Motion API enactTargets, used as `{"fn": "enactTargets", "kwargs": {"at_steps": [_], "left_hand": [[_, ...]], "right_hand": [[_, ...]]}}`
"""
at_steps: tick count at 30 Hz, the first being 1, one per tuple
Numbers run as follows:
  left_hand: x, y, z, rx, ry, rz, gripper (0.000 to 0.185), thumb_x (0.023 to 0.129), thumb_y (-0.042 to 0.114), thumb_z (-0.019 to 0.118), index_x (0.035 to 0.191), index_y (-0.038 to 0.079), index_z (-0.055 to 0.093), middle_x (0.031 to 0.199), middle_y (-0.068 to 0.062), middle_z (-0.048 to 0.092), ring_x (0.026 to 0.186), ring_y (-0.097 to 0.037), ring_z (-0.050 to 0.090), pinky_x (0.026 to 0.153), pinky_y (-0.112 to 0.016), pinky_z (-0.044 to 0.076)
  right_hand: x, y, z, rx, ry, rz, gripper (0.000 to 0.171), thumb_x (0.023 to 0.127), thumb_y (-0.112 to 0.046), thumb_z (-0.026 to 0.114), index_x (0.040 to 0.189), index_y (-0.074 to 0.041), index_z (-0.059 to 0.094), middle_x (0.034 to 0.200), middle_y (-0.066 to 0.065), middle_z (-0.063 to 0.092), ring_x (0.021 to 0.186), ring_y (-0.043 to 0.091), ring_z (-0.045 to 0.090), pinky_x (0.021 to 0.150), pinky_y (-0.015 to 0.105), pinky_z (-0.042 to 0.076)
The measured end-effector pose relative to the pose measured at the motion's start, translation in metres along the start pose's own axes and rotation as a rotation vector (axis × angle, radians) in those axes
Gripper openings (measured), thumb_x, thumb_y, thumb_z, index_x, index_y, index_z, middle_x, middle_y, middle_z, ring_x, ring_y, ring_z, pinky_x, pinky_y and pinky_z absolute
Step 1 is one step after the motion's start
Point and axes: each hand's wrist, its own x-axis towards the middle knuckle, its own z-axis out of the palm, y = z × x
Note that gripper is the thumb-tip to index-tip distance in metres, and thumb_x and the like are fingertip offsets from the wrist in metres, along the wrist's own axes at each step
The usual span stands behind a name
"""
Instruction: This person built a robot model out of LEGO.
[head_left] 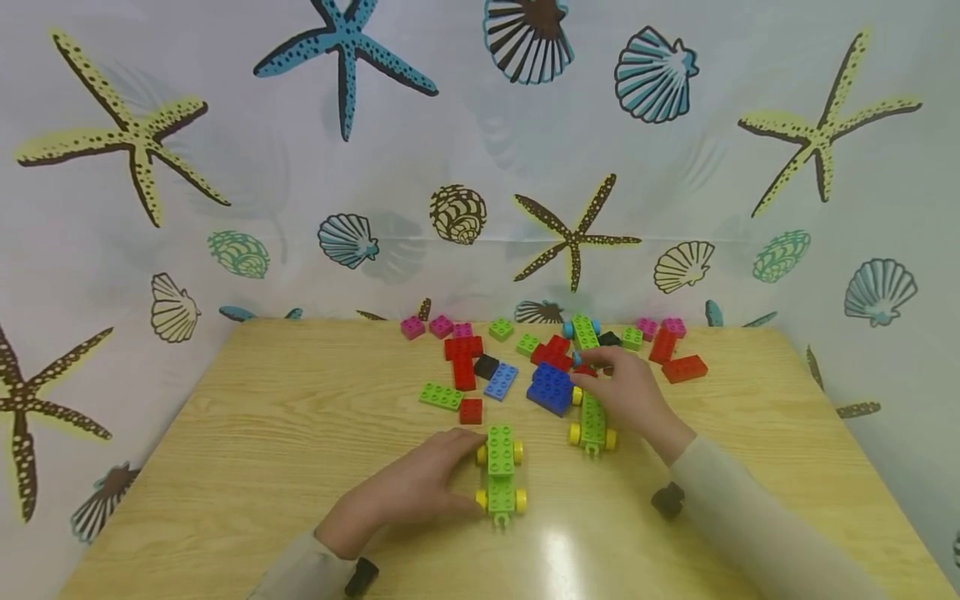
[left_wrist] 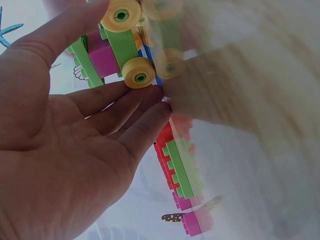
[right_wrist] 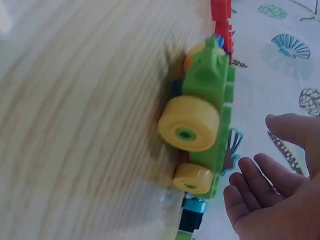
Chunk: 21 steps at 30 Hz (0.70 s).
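Your left hand (head_left: 408, 492) lies on the wooden surface (head_left: 247, 450) with its fingers straight, their tips touching the side of a green wheeled brick car (head_left: 500, 472) near the front middle; your right hand (head_left: 630, 392) reaches over a second green wheeled car (head_left: 592, 425), its fingertips at the edge of the brick pile, just beside a blue block (head_left: 551, 387); from the wrist view its fingers look loosely open and you cannot tell that it holds anything. No box or tray shows; the bricks lie loose on the surface. Behind both cars sits a scatter of red bricks (head_left: 463, 354), a flat green plate (head_left: 441, 396), a light blue plate (head_left: 501, 381), pink bricks (head_left: 427, 327) and a red block (head_left: 684, 368); this pile crowds the far middle and stands between your hands and the back edge. The left side of the surface and the front right corner offer open room; a seashell-patterned curtain (head_left: 225, 167) closes in the back and both sides.
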Motion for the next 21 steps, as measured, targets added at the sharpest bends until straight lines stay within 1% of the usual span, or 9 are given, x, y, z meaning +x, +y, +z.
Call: {"fn": "enactTargets", "kwargs": {"at_steps": [7,12,16,21], "left_hand": [[-0.001,0.0,-0.001,-0.014,-0.012,-0.003,0.092,0.092,0.035,0.093,0.168,0.009,0.048,0.175,-0.014,0.049,0.167,-0.04,0.04,0.136,-0.063,0.036],[-0.001,0.001,-0.001,-0.008,-0.015,-0.007,0.092,0.093,0.036,0.092,0.169,0.01,0.048,0.175,-0.013,0.049,0.167,-0.039,0.04,0.136,-0.063,0.036],[-0.002,0.002,-0.001,0.0,-0.016,-0.009,0.092,0.093,0.037,0.092,0.169,0.011,0.048,0.174,-0.012,0.05,0.166,-0.039,0.041,0.136,-0.062,0.037],[-0.002,0.002,-0.001,0.003,-0.015,-0.005,0.091,0.093,0.036,0.092,0.169,0.01,0.048,0.173,-0.013,0.051,0.166,-0.039,0.042,0.136,-0.062,0.038]], "right_hand": [[0.01,0.012,-0.004,0.031,0.011,0.096,0.051,0.109,-0.032,0.074,0.152,-0.006,0.065,0.155,0.017,0.067,0.143,0.04,0.061,0.123,0.057,0.054],[0.013,0.012,-0.005,0.02,0.02,0.139,0.048,0.108,-0.031,0.076,0.147,-0.004,0.067,0.15,0.019,0.07,0.138,0.04,0.065,0.121,0.055,0.057],[0.014,0.01,-0.004,0.01,0.024,0.153,0.045,0.107,-0.03,0.077,0.142,-0.003,0.069,0.144,0.02,0.072,0.129,0.039,0.069,0.115,0.052,0.06],[0.015,0.009,-0.001,0.015,0.026,0.15,0.04,0.105,-0.026,0.079,0.135,0.0,0.072,0.136,0.022,0.074,0.12,0.036,0.072,0.106,0.047,0.064]]}}
